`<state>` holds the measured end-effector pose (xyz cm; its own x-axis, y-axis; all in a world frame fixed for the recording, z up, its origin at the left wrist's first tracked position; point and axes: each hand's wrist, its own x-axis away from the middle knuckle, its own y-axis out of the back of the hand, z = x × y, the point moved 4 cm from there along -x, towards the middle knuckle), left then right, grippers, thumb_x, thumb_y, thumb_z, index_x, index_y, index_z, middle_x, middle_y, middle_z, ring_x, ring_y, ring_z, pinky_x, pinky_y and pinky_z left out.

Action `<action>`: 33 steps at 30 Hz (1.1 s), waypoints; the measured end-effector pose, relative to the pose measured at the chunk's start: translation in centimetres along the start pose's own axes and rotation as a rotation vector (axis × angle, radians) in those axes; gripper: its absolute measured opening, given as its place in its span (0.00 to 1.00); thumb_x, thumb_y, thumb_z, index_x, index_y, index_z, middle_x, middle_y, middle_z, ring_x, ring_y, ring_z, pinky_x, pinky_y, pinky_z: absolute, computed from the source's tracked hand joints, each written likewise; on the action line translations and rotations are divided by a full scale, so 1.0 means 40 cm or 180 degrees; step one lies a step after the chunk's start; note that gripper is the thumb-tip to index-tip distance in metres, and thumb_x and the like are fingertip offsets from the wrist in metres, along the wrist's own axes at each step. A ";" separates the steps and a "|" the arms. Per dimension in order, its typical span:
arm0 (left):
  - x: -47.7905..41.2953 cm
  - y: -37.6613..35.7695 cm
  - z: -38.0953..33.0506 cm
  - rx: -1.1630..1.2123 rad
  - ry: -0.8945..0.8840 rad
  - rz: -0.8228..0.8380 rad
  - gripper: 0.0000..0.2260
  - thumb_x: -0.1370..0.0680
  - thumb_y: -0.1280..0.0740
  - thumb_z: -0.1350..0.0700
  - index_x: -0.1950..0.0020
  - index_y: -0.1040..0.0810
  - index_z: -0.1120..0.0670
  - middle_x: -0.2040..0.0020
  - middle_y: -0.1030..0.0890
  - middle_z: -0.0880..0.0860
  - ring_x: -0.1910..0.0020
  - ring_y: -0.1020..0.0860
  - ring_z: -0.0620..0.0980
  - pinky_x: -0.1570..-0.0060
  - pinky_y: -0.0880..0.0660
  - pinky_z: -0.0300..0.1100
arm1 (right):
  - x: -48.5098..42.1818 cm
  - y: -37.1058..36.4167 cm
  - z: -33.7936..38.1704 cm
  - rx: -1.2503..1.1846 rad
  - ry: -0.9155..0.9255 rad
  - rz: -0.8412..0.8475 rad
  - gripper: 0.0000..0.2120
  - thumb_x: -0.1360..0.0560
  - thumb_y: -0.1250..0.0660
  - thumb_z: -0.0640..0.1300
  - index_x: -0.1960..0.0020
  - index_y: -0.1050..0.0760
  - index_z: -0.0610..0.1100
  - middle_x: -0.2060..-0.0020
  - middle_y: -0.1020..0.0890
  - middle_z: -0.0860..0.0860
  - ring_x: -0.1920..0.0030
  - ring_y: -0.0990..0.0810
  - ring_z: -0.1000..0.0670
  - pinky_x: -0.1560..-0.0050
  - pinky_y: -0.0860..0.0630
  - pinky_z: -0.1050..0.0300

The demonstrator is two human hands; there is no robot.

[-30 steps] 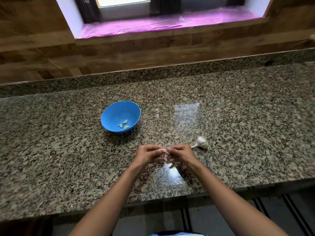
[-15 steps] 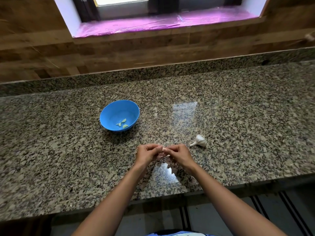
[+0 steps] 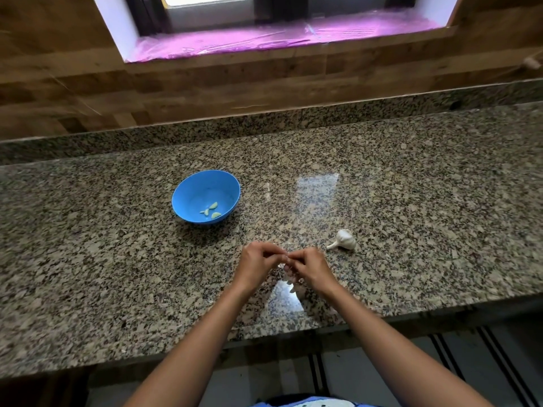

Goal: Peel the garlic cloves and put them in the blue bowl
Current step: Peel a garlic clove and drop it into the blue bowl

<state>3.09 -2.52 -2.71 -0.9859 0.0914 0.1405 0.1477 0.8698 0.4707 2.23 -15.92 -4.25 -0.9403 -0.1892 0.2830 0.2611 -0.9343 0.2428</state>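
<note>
Blue bowl (image 3: 188, 198): sitting up and left of the hands, holding three peeled cloves (image 3: 212, 210). Left hand (image 3: 256, 264) and right hand (image 3: 312, 267): meeting fingertip to fingertip, both pinching a small garlic clove (image 3: 284, 262), mostly hidden between them; peeling judged underway. Skin scraps (image 3: 292, 286): lying just below the right hand. Garlic bulb (image 3: 343, 240): resting just right of it. Next: stripping the skin, then carrying the clove leftward to the bowl.
</note>
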 end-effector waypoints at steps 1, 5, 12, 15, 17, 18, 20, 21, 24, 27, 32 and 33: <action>-0.004 0.001 0.004 0.0141 0.0067 -0.0019 0.04 0.28 0.28 0.61 0.54 0.17 0.56 0.60 0.17 0.47 0.58 0.18 0.43 0.58 0.22 0.34 | 0.001 0.000 0.003 0.0086 0.0038 -0.0071 0.08 0.26 0.34 0.42 0.50 0.20 0.40 0.66 0.19 0.48 0.69 0.23 0.53 0.64 0.21 0.57; -0.012 0.002 0.011 0.0882 0.0439 -0.0100 0.05 0.30 0.27 0.66 0.56 0.18 0.60 0.60 0.17 0.56 0.62 0.18 0.49 0.61 0.22 0.37 | 0.005 0.007 0.015 0.0740 0.0356 -0.0425 0.10 0.25 0.33 0.41 0.45 0.21 0.40 0.64 0.19 0.51 0.72 0.25 0.60 0.70 0.26 0.69; 0.007 -0.014 0.028 0.2176 0.1465 -0.0204 0.05 0.29 0.31 0.71 0.55 0.20 0.65 0.56 0.18 0.61 0.61 0.18 0.53 0.65 0.20 0.38 | 0.011 0.003 0.026 0.1820 0.1040 -0.0551 0.08 0.23 0.37 0.37 0.52 0.19 0.40 0.64 0.18 0.45 0.69 0.24 0.53 0.68 0.27 0.65; 0.017 -0.022 0.042 0.2437 0.1741 -0.0232 0.06 0.28 0.32 0.70 0.52 0.20 0.66 0.54 0.18 0.62 0.62 0.18 0.53 0.67 0.21 0.36 | 0.011 0.000 0.027 0.2039 0.1011 -0.0430 0.09 0.23 0.38 0.37 0.54 0.19 0.40 0.65 0.20 0.47 0.68 0.24 0.51 0.66 0.25 0.63; 0.019 -0.022 0.047 0.2245 0.1595 -0.0243 0.06 0.28 0.32 0.70 0.52 0.20 0.66 0.54 0.17 0.62 0.61 0.18 0.53 0.66 0.21 0.36 | 0.000 0.005 0.019 0.1786 0.0616 -0.0260 0.08 0.23 0.38 0.39 0.53 0.20 0.41 0.65 0.20 0.48 0.68 0.24 0.52 0.67 0.25 0.63; 0.018 -0.019 0.046 0.2058 0.1454 -0.0230 0.06 0.28 0.32 0.69 0.51 0.20 0.65 0.54 0.17 0.62 0.61 0.17 0.54 0.64 0.21 0.37 | -0.006 0.006 0.014 0.1485 0.0381 -0.0120 0.07 0.23 0.37 0.40 0.53 0.20 0.40 0.64 0.18 0.47 0.68 0.22 0.51 0.65 0.24 0.62; 0.015 -0.014 0.037 0.1785 0.1183 -0.0265 0.06 0.28 0.31 0.68 0.52 0.19 0.64 0.56 0.17 0.61 0.60 0.17 0.54 0.61 0.21 0.39 | -0.011 0.010 0.008 0.0459 -0.0003 0.0169 0.07 0.24 0.34 0.40 0.52 0.20 0.38 0.61 0.17 0.43 0.66 0.20 0.49 0.62 0.21 0.58; 0.014 -0.012 0.033 0.1753 0.1075 -0.0335 0.06 0.28 0.30 0.68 0.52 0.19 0.63 0.56 0.17 0.60 0.59 0.17 0.54 0.60 0.20 0.39 | -0.008 0.013 0.010 -0.0135 -0.0137 0.0224 0.07 0.25 0.33 0.40 0.51 0.20 0.37 0.60 0.16 0.41 0.65 0.19 0.48 0.62 0.20 0.58; 0.013 -0.013 0.016 0.1785 0.0782 -0.0408 0.08 0.29 0.28 0.66 0.51 0.19 0.63 0.55 0.16 0.58 0.56 0.17 0.52 0.57 0.20 0.39 | 0.004 0.023 0.012 -0.1153 -0.0360 -0.0177 0.07 0.28 0.31 0.39 0.53 0.20 0.35 0.63 0.17 0.42 0.67 0.20 0.50 0.65 0.21 0.63; 0.010 -0.017 -0.004 0.1372 0.0545 -0.0283 0.06 0.29 0.28 0.65 0.53 0.18 0.59 0.56 0.16 0.55 0.56 0.17 0.50 0.56 0.20 0.39 | 0.011 0.014 -0.002 -0.1473 -0.0533 -0.0415 0.07 0.29 0.30 0.39 0.53 0.20 0.37 0.63 0.17 0.42 0.68 0.20 0.51 0.68 0.22 0.63; 0.001 -0.007 -0.010 0.0867 0.0340 -0.0267 0.06 0.28 0.28 0.65 0.53 0.17 0.56 0.57 0.16 0.53 0.57 0.17 0.47 0.57 0.20 0.38 | 0.016 0.001 -0.004 -0.2046 -0.0814 -0.0485 0.08 0.27 0.33 0.36 0.49 0.21 0.35 0.58 0.17 0.41 0.68 0.20 0.49 0.71 0.22 0.62; 0.001 -0.006 -0.008 0.0703 0.0279 -0.0286 0.07 0.28 0.29 0.64 0.53 0.17 0.55 0.57 0.16 0.51 0.58 0.17 0.46 0.58 0.20 0.37 | 0.015 0.003 -0.003 -0.2126 -0.0831 -0.0489 0.08 0.27 0.34 0.35 0.48 0.21 0.34 0.57 0.17 0.40 0.67 0.19 0.48 0.71 0.22 0.62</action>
<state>3.03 -2.89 -2.55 -0.9822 -0.0250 0.1863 0.0296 0.9583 0.2844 1.67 -16.20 -4.16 -0.8512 -0.0410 0.5232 -0.1367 -0.9452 -0.2965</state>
